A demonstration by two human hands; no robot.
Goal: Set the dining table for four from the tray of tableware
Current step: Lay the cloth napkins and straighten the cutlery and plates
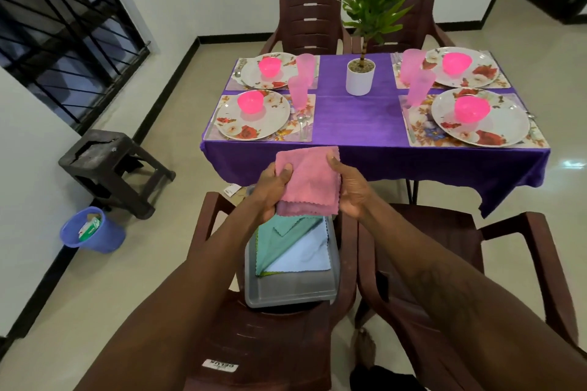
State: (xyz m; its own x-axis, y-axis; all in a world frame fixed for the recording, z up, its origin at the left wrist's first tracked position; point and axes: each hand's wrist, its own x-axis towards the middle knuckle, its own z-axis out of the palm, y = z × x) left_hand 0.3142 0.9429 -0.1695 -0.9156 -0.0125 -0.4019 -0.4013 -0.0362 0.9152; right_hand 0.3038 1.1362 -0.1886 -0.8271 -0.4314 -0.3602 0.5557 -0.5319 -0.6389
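At the centre of the frame the left hand and right hand each grip a side edge of the folded pink napkin, thumbs on top and fingers curled beneath, holding it just above the grey tray at lower centre (a green napkin and a white napkin lie inside), probably to keep its fold neat for one of four laid places on the purple table above

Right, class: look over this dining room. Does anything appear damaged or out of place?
Yes. The black stool by the left wall has a cracked top. In the grey tray, the green cloth lies crooked over the white cloth.
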